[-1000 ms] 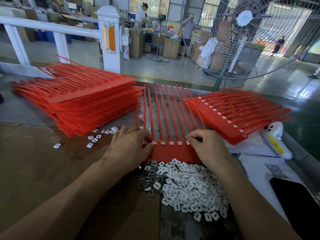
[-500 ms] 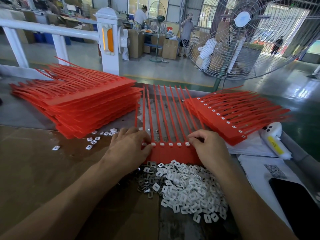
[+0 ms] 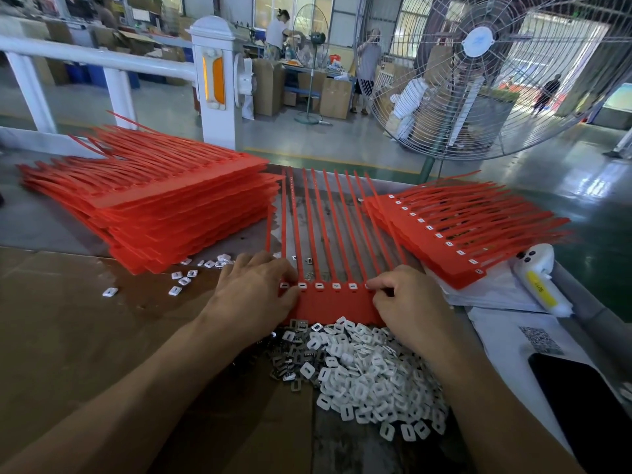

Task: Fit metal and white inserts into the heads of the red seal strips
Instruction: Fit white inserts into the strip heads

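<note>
Both hands on the red seal strip sheet (image 3: pixel 333 301) just beyond the white insert pile (image 3: pixel 372 371).
The left hand (image 3: pixel 254 295) lies flat, fingers relaxed, pressing the sheet's left end; the right hand (image 3: pixel 408 301) has fingers curled, tips pinching at the rightmost head.
</note>
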Demonstrator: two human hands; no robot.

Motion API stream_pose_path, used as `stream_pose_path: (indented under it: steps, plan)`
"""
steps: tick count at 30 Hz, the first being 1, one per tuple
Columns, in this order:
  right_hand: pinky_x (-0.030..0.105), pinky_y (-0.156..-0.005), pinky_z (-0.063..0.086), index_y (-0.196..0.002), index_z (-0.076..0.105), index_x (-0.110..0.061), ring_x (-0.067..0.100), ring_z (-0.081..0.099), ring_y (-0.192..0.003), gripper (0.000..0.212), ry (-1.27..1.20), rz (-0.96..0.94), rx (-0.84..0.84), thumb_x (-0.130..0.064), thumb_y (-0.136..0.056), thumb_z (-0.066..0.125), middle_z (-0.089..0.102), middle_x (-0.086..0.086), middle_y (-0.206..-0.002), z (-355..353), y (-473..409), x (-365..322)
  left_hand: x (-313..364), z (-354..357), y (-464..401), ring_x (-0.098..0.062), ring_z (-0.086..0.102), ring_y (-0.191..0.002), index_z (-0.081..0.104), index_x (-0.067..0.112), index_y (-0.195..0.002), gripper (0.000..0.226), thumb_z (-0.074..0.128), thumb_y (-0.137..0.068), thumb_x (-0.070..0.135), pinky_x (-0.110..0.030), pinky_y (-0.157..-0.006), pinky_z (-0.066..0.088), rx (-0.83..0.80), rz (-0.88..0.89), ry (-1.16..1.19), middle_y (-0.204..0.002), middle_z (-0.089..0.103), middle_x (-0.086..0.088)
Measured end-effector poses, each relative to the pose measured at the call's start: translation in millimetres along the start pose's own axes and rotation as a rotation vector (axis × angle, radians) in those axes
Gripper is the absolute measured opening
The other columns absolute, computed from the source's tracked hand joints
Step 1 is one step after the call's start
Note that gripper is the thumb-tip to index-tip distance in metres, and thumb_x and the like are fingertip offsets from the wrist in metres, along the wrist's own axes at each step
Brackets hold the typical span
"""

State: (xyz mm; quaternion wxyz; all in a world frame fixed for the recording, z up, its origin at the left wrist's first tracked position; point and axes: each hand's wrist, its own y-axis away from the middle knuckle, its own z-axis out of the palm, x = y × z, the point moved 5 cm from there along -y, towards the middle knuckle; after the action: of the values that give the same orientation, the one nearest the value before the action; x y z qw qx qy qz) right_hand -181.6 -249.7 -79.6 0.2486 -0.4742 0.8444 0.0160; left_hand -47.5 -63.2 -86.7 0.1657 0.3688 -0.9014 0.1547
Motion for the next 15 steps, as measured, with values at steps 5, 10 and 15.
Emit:
stream_pose_path:
  steps: [5,10,15]
  plan:
    - [0.040,-0.092,0.055,-0.114,0.079,-0.023,0.019,0.066,-0.104,0.031,0.073,-0.034,-0.020,-0.013,-0.095,0.057,0.068,-0.003,-0.117,2.8,-0.6,-4.7,-1.2,1.5,-0.3,-0.017,0.037,-0.131,0.059,0.041,-0.122,0.028,0.053,-0.098,0.052,-0.040,-0.112,0.025,-0.005,-0.002,0.001,-0.135,0.051,0.011]
    - [0.025,-0.088,0.046,-0.107,0.081,-0.023,0.015,0.066,-0.105,0.029,0.050,-0.009,-0.008,-0.012,-0.095,0.057,0.072,-0.003,-0.115,1.9,-6.2,-3.3,-2.0,1.8,-1.1,-0.018,0.037,-0.131,0.059,0.041,-0.122,0.028,0.053,-0.097,0.053,-0.041,-0.112,0.026,-0.004,-0.009,-0.007,-0.135,0.051,0.011]
    - [0.038,-0.090,0.054,-0.105,0.079,-0.022,0.018,0.066,-0.101,0.026,0.076,-0.034,0.000,-0.014,-0.095,0.056,0.070,-0.002,-0.112,2.4,-2.7,-8.0,-1.0,1.6,-1.3,-0.018,0.037,-0.132,0.059,0.041,-0.123,0.029,0.053,-0.097,0.053,-0.041,-0.113,0.026,-0.005,-0.011,-0.017,-0.137,0.051,0.011]
